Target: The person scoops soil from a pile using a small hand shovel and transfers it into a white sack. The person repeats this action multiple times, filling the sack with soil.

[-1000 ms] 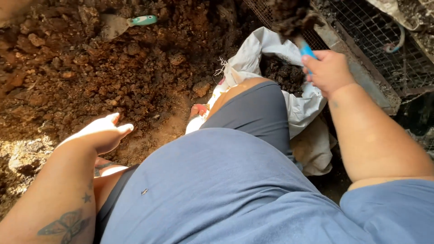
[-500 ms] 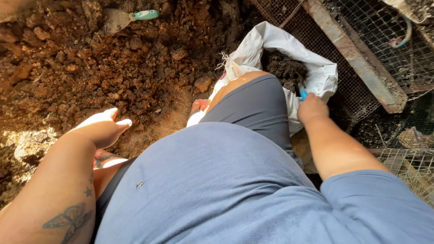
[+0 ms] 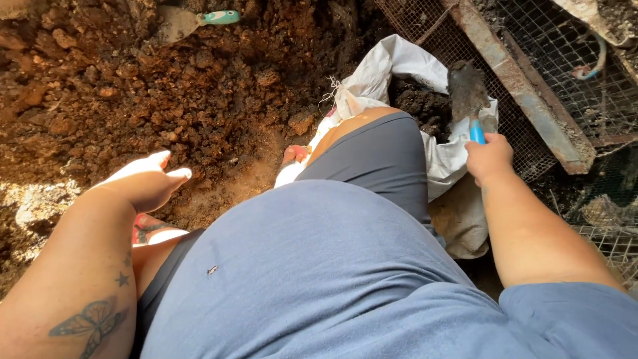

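From the head camera I see my right hand [image 3: 488, 158] closed in a fist around the blue handle of a small trowel [image 3: 468, 93], blade pointing up and away from me, its dull metal face caked with dirt. That blade sits over the mouth of a white sack [image 3: 399, 63], which lies open just beyond my right knee and holds dark soil [image 3: 419, 103]; the trowel's tip is right at the sack's far rim, beside a rusty metal frame [image 3: 518, 86] with wire mesh [image 3: 565, 46] behind it. My left hand [image 3: 147, 179] is well apart from the trowel, on the other side of my legs, fingers together and loosely extended, hovering over the reddish-brown clumpy earth [image 3: 133, 86]; it holds nothing. A second trowel with a teal handle [image 3: 193, 21] lies on the earth at the top, far from both hands.
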